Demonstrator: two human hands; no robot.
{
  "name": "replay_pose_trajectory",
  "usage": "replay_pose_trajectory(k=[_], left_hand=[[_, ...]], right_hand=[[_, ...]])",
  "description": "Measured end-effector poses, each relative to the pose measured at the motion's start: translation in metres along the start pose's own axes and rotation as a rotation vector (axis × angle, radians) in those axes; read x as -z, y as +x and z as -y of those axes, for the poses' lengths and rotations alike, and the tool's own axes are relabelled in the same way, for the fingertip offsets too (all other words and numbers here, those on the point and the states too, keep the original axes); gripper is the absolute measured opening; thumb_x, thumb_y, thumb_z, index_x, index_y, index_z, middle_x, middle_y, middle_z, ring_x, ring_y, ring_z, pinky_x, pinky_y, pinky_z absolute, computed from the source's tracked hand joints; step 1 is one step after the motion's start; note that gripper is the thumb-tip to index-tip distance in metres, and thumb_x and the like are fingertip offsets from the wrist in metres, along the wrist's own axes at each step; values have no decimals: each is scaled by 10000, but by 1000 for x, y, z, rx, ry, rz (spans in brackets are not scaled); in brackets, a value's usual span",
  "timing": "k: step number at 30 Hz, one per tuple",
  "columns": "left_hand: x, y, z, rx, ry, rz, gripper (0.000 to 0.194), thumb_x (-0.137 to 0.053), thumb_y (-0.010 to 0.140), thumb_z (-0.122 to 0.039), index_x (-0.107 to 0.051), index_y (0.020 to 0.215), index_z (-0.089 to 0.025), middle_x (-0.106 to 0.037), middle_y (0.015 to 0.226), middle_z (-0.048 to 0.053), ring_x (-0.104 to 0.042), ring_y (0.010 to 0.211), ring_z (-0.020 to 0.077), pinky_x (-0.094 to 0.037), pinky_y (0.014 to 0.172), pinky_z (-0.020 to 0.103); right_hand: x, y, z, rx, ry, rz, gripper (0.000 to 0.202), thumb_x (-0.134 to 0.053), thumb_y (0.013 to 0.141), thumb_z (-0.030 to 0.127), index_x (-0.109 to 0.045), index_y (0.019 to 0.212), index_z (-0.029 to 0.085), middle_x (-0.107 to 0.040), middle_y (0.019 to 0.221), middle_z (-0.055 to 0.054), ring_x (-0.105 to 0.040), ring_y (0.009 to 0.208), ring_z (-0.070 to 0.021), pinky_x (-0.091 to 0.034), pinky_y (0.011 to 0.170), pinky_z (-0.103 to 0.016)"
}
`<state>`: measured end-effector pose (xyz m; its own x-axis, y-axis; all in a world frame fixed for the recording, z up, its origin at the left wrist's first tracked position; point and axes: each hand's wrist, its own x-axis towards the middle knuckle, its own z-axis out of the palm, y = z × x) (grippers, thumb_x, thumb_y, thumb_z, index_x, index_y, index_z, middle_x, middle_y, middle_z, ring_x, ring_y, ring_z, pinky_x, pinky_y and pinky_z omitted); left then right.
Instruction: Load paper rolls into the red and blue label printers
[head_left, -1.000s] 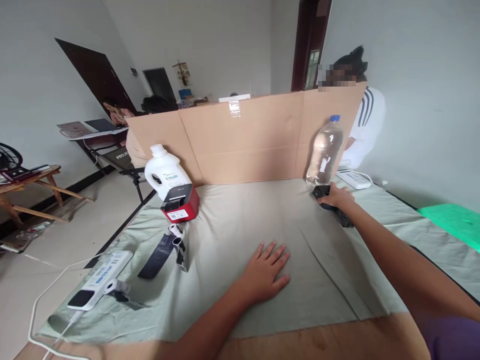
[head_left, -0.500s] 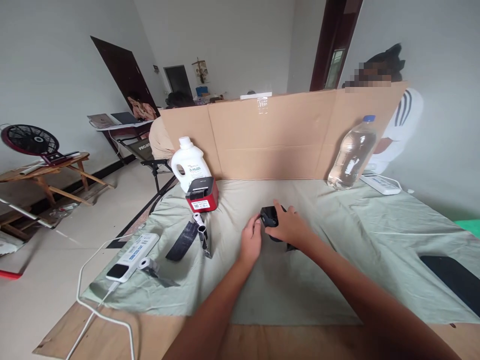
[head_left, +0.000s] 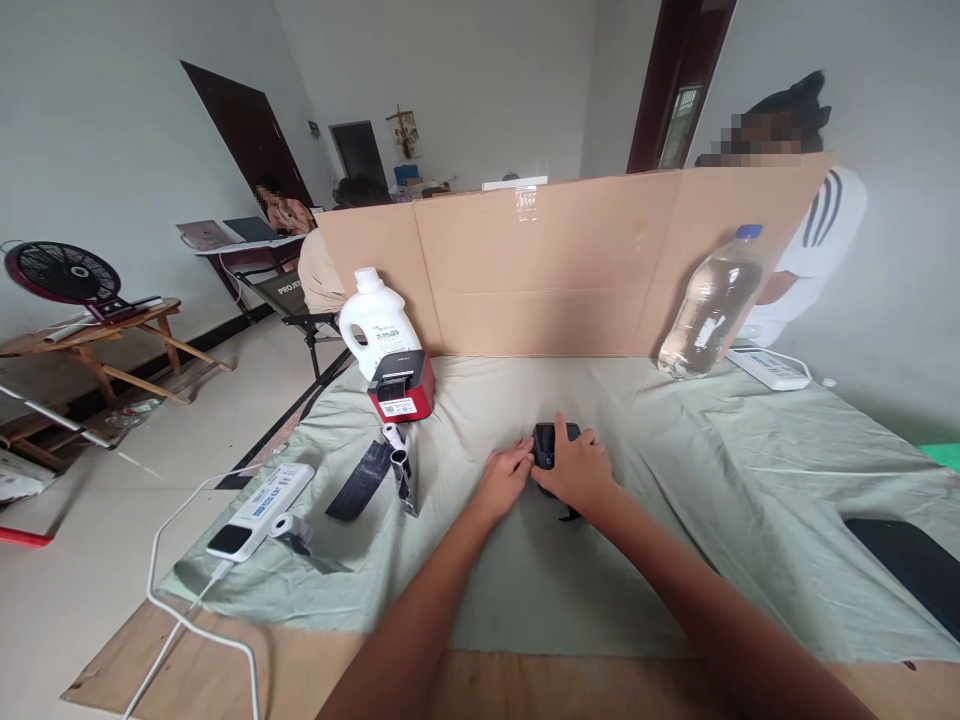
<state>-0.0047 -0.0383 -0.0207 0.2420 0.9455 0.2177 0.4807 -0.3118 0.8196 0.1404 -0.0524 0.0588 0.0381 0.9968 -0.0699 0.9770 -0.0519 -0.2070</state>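
A small black boxy device [head_left: 546, 446] lies on the cloth in front of me; its exact kind does not show. Over its top and right side my right hand [head_left: 579, 470] is closed, index finger stretched along it. The bent fingers of my left hand [head_left: 507, 478] press together against its left edge, closed on it. Part of the device hides under my right palm, and a dark piece [head_left: 570, 514] pokes out below. To the left are a dark ribbon strip [head_left: 360, 482], a shiny dark roll [head_left: 405, 478] and a small white paper roll [head_left: 391, 436].
At the back left, a red-and-black printer-like box [head_left: 403, 388] stands by a white jug [head_left: 379, 320]. A clear bottle [head_left: 709, 305] leans near the cardboard screen [head_left: 540, 275]. A power strip [head_left: 262, 508], another paper roll [head_left: 289, 530] and a phone-like slab [head_left: 911, 565] flank the cloth.
The black device has turned more upright toward the cardboard and lies slightly nearer me. My right index finger now points further forward along it. The whole view has shifted slightly.
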Motion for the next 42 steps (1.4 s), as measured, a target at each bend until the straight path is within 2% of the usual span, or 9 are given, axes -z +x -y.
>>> replay_pose_trajectory(k=[8,13,17,20,25,29,32,38,42], left_hand=[[1,-3,-8,33,87,0,483,-377,1006,-296,-572,1444,-239,-534,1504,28,-383,1496,242,-304,1244,495],[0,-7,-5,-8,143,-22,515,-380,994,-252,-512,1492,-233,-613,1436,46,-430,1469,226,-356,1210,459],[0,-10,-2,-46,183,-35,529,-394,968,-189,-532,1474,-250,-601,1450,43,-571,1346,214,-407,1171,442],[-1,-12,-2,-28,233,-28,541,-403,942,-144,-570,1443,-261,-633,1409,45,-579,1339,220,-404,1172,458],[-2,-16,-5,-27,264,-32,585,-429,885,-70,-605,1413,-253,-663,1370,49,-556,1366,236,-386,1185,467],[-3,-17,-9,-7,318,-33,600,-426,878,-45,-597,1420,-238,-638,1407,54,-541,1379,242,-382,1181,478],[-3,-16,-12,15,370,-22,603,-411,884,-28,-597,1417,-239,-622,1427,44,-520,1398,243,-368,1184,489],[1,-11,-16,14,479,55,807,-373,748,98,-597,1409,-307,-590,1452,-25,-446,1457,243,-277,1223,550],[3,-10,-16,2,522,61,804,-407,741,102,-607,1400,-312,-598,1444,-18,-437,1462,239,-217,1251,547]], right_hand=[[4,3,-3,12,-31,60,1007,-584,831,646,-194,1624,164,-505,1295,-288,-642,1029,-406,-504,788,-454],[32,-5,-10,58,17,165,976,-573,867,633,-185,1626,157,-517,1347,-277,-651,1070,-381,-498,839,-428],[55,-12,-15,123,108,200,882,-512,930,567,-196,1623,123,-594,1309,-259,-628,1156,-381,-492,883,-414],[66,-14,-17,154,176,246,796,-458,968,501,-218,1618,109,-627,1301,-250,-637,1165,-378,-504,875,-409],[59,3,-24,131,141,189,686,-411,998,436,-282,1590,115,-603,1343,-255,-610,1235,-387,-489,953,-446],[43,33,-38,49,254,341,653,-338,1014,503,-311,1549,130,-666,1222,-244,-751,854,-324,-557,761,-414],[36,49,-49,-19,415,486,680,-297,1005,581,-273,1551,177,-613,1317,-249,-727,608,-242,-561,608,-375],[36,50,-53,8,449,503,645,-306,996,584,-410,1427,116,-631,1252,-269,-708,542,-229,-563,595,-371],[37,50,-50,9,413,506,617,-327,1001,526,-390,1441,98,-671,1167,-269,-714,557,-244,-562,598,-372]])
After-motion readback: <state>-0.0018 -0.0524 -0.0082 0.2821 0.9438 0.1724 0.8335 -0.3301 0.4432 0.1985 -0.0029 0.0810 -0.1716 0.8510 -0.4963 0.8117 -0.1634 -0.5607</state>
